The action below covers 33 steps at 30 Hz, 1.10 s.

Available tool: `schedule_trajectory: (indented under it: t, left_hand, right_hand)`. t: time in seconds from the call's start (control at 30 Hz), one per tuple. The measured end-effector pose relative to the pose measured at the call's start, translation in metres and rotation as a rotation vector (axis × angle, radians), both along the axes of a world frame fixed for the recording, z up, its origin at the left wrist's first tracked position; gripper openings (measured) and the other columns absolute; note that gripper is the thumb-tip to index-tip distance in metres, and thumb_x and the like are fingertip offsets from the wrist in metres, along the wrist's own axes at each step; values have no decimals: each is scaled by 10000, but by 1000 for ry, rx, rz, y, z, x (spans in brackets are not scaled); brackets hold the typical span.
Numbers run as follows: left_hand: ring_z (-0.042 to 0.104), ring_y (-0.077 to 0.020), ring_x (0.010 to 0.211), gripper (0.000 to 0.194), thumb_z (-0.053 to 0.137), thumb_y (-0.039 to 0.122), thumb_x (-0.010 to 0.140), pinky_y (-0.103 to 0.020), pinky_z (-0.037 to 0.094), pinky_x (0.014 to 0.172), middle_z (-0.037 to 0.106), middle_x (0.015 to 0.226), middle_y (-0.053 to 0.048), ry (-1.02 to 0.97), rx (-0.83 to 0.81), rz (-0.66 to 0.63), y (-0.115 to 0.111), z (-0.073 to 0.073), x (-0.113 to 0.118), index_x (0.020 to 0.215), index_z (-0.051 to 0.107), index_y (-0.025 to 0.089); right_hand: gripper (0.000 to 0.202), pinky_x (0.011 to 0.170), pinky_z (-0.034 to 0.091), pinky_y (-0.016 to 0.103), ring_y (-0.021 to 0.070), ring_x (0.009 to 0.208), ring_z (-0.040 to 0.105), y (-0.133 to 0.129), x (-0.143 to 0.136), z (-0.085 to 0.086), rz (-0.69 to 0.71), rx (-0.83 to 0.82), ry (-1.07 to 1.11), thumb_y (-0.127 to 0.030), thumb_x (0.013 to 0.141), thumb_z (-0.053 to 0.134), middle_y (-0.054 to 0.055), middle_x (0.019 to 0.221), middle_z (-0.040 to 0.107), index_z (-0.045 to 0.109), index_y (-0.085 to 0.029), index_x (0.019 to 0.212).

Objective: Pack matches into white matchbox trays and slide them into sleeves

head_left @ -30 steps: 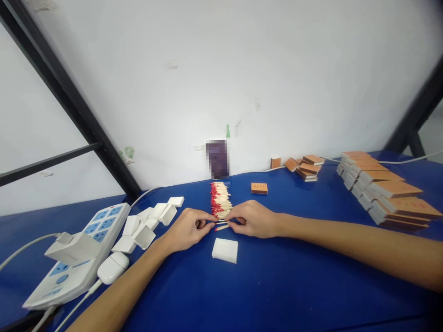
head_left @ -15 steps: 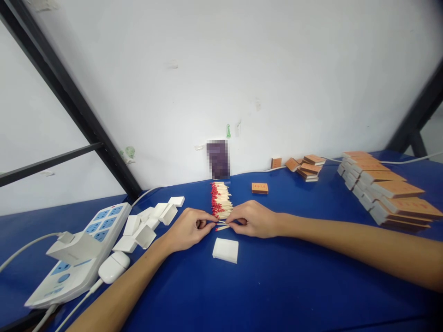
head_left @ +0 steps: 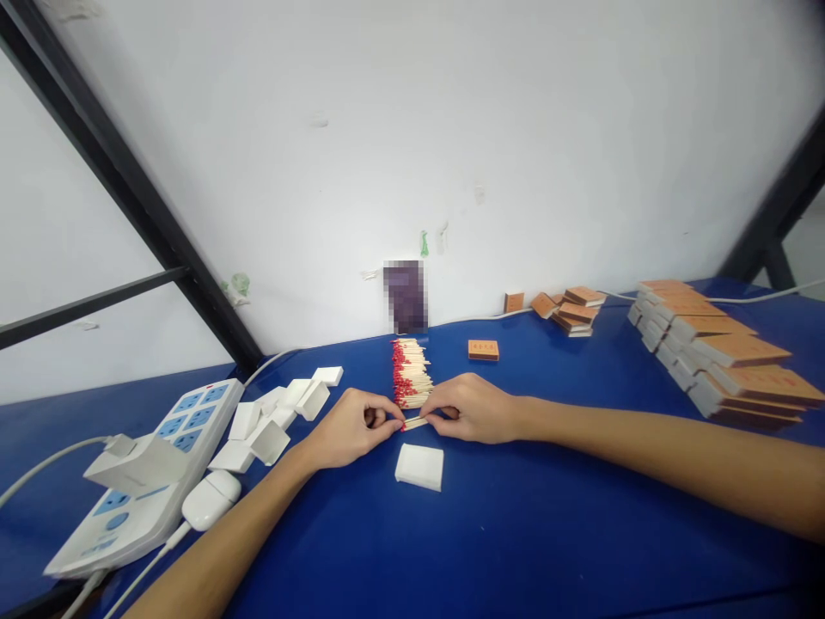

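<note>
A few matches lie between my two hands, red heads to the left. My left hand pinches them at the head end, thumb and index finger together. At the plain wooden ends, my right hand closes its thumb and fingers on them. Just behind, a long pile of red-headed matches lies on the blue table. A small white box piece rests in front of the hands. Behind my right hand sits an orange matchbox.
White box trays, an earbud case and a power strip with a white charger are on the left. Loose matchboxes and a large stack of matchboxes stand at the right. A pixelated dark object is against the wall.
The matches between my fingers now lie closer together; before, they were spread apart. Both hands have stayed almost where they were.
</note>
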<state>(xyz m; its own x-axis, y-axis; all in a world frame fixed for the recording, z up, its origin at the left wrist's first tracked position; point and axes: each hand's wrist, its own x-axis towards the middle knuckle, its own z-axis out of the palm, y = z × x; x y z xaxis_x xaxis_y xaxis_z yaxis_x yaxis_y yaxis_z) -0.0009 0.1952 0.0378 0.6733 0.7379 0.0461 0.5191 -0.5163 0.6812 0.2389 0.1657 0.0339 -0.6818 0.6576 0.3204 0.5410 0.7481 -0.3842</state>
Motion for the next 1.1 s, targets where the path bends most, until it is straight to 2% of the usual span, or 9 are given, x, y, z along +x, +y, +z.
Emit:
schedule_trajectory:
  t: [0.2,0.4,0.7,1.1]
  left_hand:
    - [342,-77,507,261,579,367,856,-201,297,496,414,547,48,-28,36,41,2,3,-2,864,692,132]
    - [390,-80,500,195,572,307,850,-200,327,510,463,541,45,-6,143,50,6,1,-6,846,681,145]
    - [390,-79,505,195,561,295,867,-199,318,505,481,559,36,19,129,6,6,-4,-3,858,701,158]
    - [380,-72,493,195,558,301,885,-191,307,502,438,549,57,3,132,-22,4,-2,-2,940,699,178]
  right_hand:
    - [176,567,318,217,99,575,496,-1,-1,1,-46,47,-20,-179,867,504,-1,708,641,678,-171,850]
    - [195,615,333,222,109,637,532,-1,-1,-1,-80,69,-20,-196,888,483,14,765,665,675,-172,867]
    - [178,588,316,224,106,611,513,-1,0,0,22,61,-12,-163,869,489,7,736,647,655,-171,807]
    - [188,600,315,222,104,632,525,-1,-1,-1,-23,45,-17,-163,870,473,10,765,659,659,-176,841]
